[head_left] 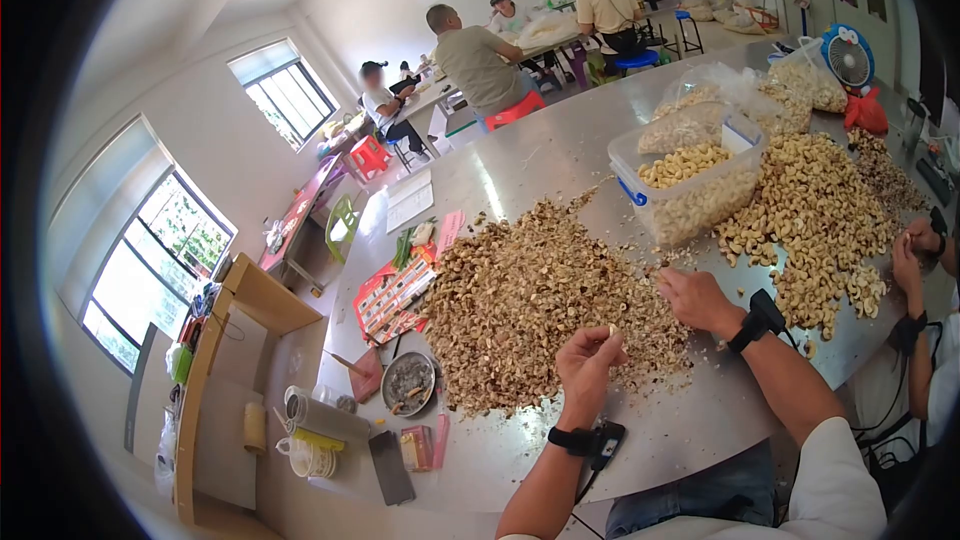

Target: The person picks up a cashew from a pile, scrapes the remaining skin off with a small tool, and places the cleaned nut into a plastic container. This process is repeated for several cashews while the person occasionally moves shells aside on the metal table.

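My left hand (590,368) is raised over the near edge of a heap of brown nut shells and broken pieces (530,300). Its thumb and forefinger pinch a small pale cashew piece (612,331). My right hand (704,302) rests at the heap's right side, fingers pressed together; what they hold, if anything, is too small to make out. Beyond it stands a clear plastic box (690,202) with cashews (685,166) inside. A large pile of whole cashews (800,210) spreads over the metal table to the right of the box.
A metal bowl (428,402), a dark phone (391,468) and a grey flask (325,414) stand left on the metal table (520,165). Clear bags of nuts (795,100) and a blue fan (848,58) are at the far right. Another person's hand (908,265) is beside the cashew pile.
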Available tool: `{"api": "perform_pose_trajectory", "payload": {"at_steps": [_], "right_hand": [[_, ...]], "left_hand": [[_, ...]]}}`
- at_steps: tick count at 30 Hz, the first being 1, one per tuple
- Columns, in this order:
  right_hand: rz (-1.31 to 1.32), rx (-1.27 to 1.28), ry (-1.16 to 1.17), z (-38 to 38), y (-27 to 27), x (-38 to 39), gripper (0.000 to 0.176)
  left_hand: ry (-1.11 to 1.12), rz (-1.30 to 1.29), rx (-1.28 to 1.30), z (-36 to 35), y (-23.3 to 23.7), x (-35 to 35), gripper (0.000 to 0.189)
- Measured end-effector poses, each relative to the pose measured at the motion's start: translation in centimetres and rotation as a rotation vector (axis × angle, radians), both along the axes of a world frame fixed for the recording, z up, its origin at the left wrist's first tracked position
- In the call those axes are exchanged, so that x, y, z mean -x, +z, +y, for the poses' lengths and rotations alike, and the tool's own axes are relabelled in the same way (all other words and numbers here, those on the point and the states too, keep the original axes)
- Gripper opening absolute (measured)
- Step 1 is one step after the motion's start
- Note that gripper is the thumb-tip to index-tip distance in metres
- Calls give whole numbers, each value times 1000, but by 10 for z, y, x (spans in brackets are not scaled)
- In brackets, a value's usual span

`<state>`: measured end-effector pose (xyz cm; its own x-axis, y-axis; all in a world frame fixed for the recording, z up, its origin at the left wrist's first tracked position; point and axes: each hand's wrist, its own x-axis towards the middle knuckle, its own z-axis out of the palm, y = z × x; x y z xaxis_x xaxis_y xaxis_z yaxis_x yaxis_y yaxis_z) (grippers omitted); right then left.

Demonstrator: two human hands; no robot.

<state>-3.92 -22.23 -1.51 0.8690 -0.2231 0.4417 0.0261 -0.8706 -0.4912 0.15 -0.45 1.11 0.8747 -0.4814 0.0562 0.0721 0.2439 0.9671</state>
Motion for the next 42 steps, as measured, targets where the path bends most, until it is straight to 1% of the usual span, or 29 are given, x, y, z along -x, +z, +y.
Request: {"api": "perform_pose_trajectory", "payload": {"at_steps": [2,5,8,11,14,17,20,23,24,26,29,35,38,41,42], "right_hand": [[22,61,-9,-4,2,3,16],[-17,50,-68,-6,-5,4,16],[-199,-80,-115,-6,-14,2,16],[-227,-124,-136,-8,-3,8,16],[-157,-187,-137,-9,0,15,15],[-227,-194,-122,-9,-3,14,16],[-169,-230,-109,-6,1,15,16],[-218,-200,-89,-7,-7,16,17],[-210,-189,-99,-9,-5,17,17],[-188,-185,-92,-4,-5,16,17],[-174,-127,-63,-7,-9,17,17],[-49,-81,-53,-3,-3,20,16],[-97,-57,-23,3,2,21,16],[-171,-94,-41,13,8,20,15],[-175,-113,-13,16,12,21,15]], "left_hand": [[2,0,-9,-1,-2,-1,6],[6,10,-7,-3,-5,-2,6],[4,12,-10,-3,-6,-2,6],[21,16,-5,-4,-4,0,6],[3,2,-28,-4,-5,-1,7],[2,11,-36,-8,-4,3,8],[18,13,-38,-3,-8,-1,8],[15,46,-63,-7,-7,5,8],[37,48,-71,-7,-4,3,8],[2,22,-26,-4,-7,1,9],[-5,4,-31,-5,-10,1,12],[28,41,-47,-5,-7,1,9],[6,18,-60,-4,-5,0,10],[69,37,-41,-7,-11,-5,12],[86,5,-41,-8,-11,-5,12]]}}
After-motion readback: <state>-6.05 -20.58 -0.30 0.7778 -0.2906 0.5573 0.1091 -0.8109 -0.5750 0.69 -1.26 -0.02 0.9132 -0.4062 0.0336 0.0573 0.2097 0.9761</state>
